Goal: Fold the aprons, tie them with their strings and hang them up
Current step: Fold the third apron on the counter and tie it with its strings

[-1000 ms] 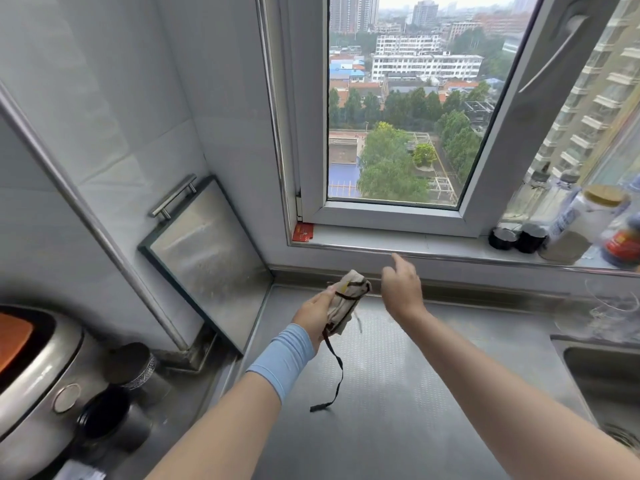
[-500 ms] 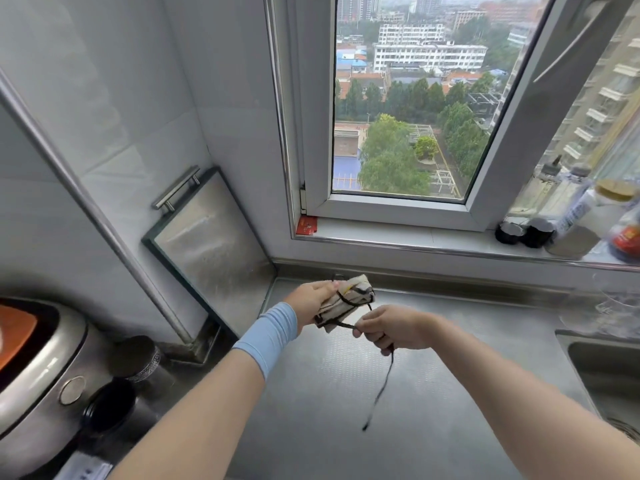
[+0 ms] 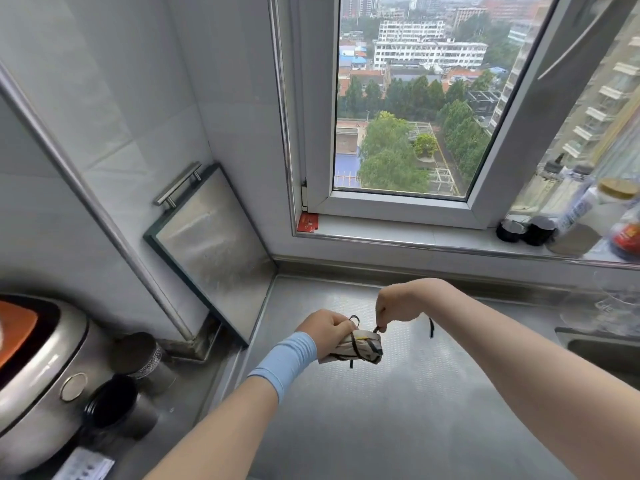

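Open window (image 3: 398, 204) w/ a white frame looks out over trees and apartment blocks, above a steel worktop (image 3: 381, 427) that runs along the sill. At far left stands a silver cooker (image 3: 38, 386) w/ an orange patch on its top. A steel board (image 3: 214, 251) w/ a bar handle leans in the corner against the tiled wall. The edge of a sink (image 3: 602, 351) shows at right. Jars and bottles (image 3: 581, 216) line the sill's right end; two dark canisters (image 3: 138, 355) sit beside the cooker.

Ctr frame, a person holds both hands close together over the worktop. The left hand (image 3: 325, 329), w/ a pale blue sleeve (image 3: 285, 362) on its wrist, grips the left end of a folded apron (image 3: 362, 346), a small cream bundle. The right hand (image 3: 398, 304) pinches a black string (image 3: 354, 341) just above the bundle's right end. The string wraps round the bundle, and a loose end hangs below the right wrist. A small red tag (image 3: 307, 224) sits at the window frame's lower left corner.
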Demonstrator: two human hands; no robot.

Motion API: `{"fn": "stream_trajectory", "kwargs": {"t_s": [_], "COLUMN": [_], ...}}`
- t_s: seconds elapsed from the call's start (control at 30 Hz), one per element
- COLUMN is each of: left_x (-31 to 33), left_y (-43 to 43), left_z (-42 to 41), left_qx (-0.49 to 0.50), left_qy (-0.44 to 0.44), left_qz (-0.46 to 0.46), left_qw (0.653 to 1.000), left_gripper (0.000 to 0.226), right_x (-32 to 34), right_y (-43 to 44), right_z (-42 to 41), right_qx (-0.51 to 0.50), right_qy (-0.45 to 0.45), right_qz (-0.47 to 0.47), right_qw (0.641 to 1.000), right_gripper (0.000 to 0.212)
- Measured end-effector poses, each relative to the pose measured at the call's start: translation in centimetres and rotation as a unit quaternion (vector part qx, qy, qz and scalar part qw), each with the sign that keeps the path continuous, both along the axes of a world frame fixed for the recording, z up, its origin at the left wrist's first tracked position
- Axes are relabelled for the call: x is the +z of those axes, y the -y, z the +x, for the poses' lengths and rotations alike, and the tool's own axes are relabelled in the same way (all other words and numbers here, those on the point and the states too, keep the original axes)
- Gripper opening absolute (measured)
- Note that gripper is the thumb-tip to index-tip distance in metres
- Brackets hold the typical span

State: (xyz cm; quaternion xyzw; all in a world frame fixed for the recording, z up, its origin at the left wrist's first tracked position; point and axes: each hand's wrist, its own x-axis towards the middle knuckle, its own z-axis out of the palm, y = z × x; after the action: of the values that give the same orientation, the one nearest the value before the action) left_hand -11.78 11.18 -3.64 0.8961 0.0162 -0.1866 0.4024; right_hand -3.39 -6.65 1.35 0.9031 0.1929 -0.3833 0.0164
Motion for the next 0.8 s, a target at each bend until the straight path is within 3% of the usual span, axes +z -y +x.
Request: {"fn": "stream_trajectory", "kwargs": {"t_s": [0.17,0.33,0.43,0.53,0.6,0.7,0.77,0.8], "left_x": [-0.5,-1.1,-2.0,-2.5,-2.4,-1.9,-1.7,-1.6], "left_y": [0.8,0.6,0.2,0.2,0.6,0.9,1.2,1.6], "left_z": [0.0,1.1,1.6,1.5,1.3,0.8,0.4,0.2], "left_qx": [0.036,0.068,0.111,0.188,0.241,0.324,0.352,0.354], "left_qy": [-0.022,-0.077,-0.085,-0.059,-0.057,-0.038,-0.027,-0.023], "left_qz": [0.01,0.072,0.05,-0.008,-0.05,-0.124,-0.2,-0.234], "left_qw": [0.999,0.992,0.989,0.98,0.968,0.937,0.914,0.905], "left_gripper": [0.042,0.03,0.021,0.031,0.028,0.023,0.021,0.021], "right_x": [0.2,-0.7,-1.3,-2.4,-3.0,-4.3,-5.2,-5.5], "right_y": [-3.1,-4.3,-4.2,-4.0,-3.5,-2.8,-2.1,-1.7], "right_z": [-1.6,-4.1,-5.4,-6.5,-7.3,-8.4,-8.9,-8.9], "right_qx": [0.097,0.181,0.237,0.224,0.148,-0.034,-0.184,-0.267], "right_qy": [0.168,0.284,0.359,0.413,0.375,0.198,0.055,-0.019], "right_qz": [-0.019,-0.008,0.019,0.046,0.085,0.151,0.243,0.295], "right_qw": [0.981,0.942,0.902,0.882,0.911,0.968,0.951,0.917], "right_gripper": [0.024,0.018,0.017,0.013,0.014,0.022,0.023,0.021]}}
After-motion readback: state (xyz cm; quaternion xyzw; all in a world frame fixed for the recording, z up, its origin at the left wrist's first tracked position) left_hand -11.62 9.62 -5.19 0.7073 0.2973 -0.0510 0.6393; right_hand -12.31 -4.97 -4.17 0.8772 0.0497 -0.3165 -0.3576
